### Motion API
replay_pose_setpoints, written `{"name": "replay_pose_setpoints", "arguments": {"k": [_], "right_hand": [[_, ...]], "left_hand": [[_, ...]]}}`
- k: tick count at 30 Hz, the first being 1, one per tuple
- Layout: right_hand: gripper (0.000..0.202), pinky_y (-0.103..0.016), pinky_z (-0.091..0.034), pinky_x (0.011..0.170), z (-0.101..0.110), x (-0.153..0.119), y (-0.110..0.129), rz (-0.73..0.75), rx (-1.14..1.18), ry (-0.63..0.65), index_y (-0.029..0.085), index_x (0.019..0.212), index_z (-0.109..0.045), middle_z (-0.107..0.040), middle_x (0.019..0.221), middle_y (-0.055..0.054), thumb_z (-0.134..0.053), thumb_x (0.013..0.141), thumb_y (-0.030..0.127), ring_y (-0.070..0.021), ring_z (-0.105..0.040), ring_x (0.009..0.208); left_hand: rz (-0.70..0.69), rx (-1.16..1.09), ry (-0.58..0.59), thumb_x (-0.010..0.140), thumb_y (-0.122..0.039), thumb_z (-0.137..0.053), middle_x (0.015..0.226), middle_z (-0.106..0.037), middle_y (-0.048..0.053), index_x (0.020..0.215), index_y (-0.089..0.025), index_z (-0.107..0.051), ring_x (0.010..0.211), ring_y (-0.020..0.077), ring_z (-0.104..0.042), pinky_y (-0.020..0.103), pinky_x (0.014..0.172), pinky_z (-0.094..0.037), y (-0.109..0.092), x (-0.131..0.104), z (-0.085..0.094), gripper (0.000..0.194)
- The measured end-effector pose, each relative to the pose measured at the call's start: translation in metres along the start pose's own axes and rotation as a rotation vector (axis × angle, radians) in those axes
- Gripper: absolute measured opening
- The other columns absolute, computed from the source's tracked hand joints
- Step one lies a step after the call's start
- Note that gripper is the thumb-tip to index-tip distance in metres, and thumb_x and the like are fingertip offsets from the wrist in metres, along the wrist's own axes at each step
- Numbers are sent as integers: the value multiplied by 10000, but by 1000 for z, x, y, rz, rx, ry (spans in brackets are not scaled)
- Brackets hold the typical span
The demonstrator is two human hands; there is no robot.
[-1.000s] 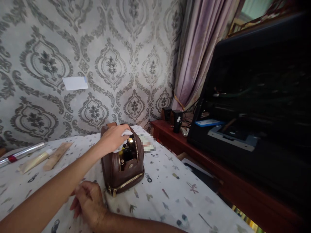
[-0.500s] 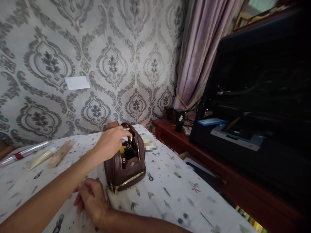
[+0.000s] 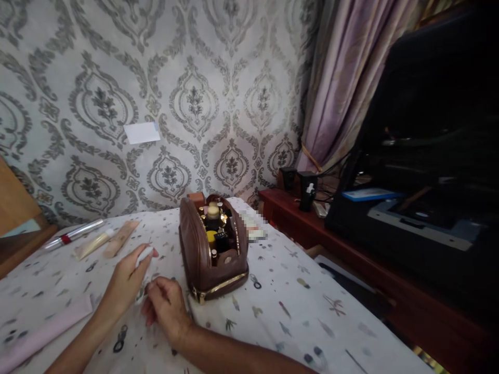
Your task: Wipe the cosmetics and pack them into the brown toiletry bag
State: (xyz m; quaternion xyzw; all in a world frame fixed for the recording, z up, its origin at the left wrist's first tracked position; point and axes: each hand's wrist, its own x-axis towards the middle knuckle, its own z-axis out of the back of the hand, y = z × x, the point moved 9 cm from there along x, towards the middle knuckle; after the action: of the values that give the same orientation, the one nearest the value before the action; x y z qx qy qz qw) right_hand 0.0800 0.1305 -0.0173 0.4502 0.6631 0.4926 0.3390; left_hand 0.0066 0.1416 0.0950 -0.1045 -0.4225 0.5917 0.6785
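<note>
My left hand (image 3: 127, 278) is closed around a small white object (image 3: 145, 255), whose kind I cannot make out. Just beside it, my right hand (image 3: 167, 309) has its fingers curled inward above the cloth; what they hold, if anything, is hidden. To the right of both hands stands a brown leather cosmetic bag (image 3: 195, 259), unzipped at the top. Small bottles and jars fill it, among them one with a beige cap (image 3: 213, 212) and a yellow item (image 3: 211, 239).
The white patterned tablecloth (image 3: 280, 311) carries a silver tube (image 3: 80, 232), a pale yellow tube (image 3: 92, 245), a beige tube (image 3: 121, 239) and a pink tube (image 3: 50, 330) on the left. A dark red desk (image 3: 283, 213) with a large black screen (image 3: 429, 119) borders the right side.
My left hand has come out of the bag and moved down and left, bringing the white object beside my right hand. The view has turned slightly left.
</note>
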Motion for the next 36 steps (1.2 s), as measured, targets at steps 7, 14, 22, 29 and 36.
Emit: {"name": "replay_pose_setpoints", "arguments": {"k": [7,14,22,29,36], "right_hand": [[618,-210,-300,420,-4,1,0,45,-7,88,200,728,-503,-537,564,51,-546,708,816,-78,-431,425],[525,-221,-307,436,-6,1,6,73,-58,116,182,776,-575,-559,579,36,-606,761,706,-87,-443,432],[519,-209,-304,427,-6,1,1,74,-76,102,176,737,-576,-578,606,16,-633,759,691,-86,-463,450],[493,-211,-290,417,-3,3,-1,76,-56,68,177,716,-585,-571,582,15,-654,761,663,-85,-447,440],[505,-217,-271,410,-1,2,-2,45,-10,37,176,765,-605,-572,587,18,-691,715,671,-90,-438,431]], "left_hand": [[184,-87,-37,900,-546,-370,708,-659,40,755,-212,-610,761,238,-621,360,770,-488,53,-37,-7,436],[199,-190,33,957,-438,-289,842,-703,78,948,-160,-666,805,213,-638,342,805,-483,61,-46,-15,469],[138,-78,74,864,-187,-354,706,-630,12,1112,-150,-628,679,180,-589,302,715,-469,69,-49,-15,372],[141,-23,76,805,-113,-393,817,-684,17,1000,-191,-637,754,170,-608,291,764,-465,70,-49,-13,322],[205,77,72,910,-272,-418,724,-654,2,958,-217,-636,673,183,-578,300,670,-410,72,-51,-10,230]]}}
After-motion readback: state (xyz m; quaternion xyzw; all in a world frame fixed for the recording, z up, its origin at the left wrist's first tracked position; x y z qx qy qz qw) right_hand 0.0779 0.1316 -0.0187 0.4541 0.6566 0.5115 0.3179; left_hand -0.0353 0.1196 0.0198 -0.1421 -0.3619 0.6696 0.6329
